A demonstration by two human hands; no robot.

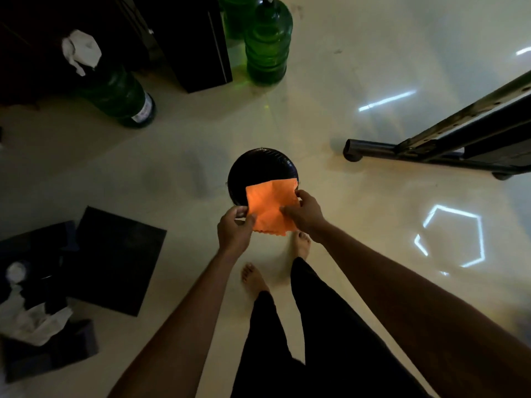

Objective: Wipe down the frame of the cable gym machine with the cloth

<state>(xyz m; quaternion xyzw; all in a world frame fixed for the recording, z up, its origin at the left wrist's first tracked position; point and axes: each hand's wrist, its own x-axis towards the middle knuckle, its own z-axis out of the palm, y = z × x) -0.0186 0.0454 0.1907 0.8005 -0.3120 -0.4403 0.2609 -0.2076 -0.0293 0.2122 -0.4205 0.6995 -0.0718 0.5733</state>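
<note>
An orange cloth (268, 203) is held flat between both hands above a black round bucket (253, 170) on the floor. My left hand (234, 229) pinches the cloth's lower left edge. My right hand (304, 212) pinches its right side, thumb on top. The black metal frame of the gym machine (448, 145) slants in from the right, its round base tube lying on the floor, well apart from both hands.
Green water jugs (268, 44) and a green bottle (123, 96) stand at the back beside a dark cabinet (198, 41). Black mats (115, 259) and crumpled white paper (37, 320) lie on the left. My bare feet stand just behind the bucket on pale tile.
</note>
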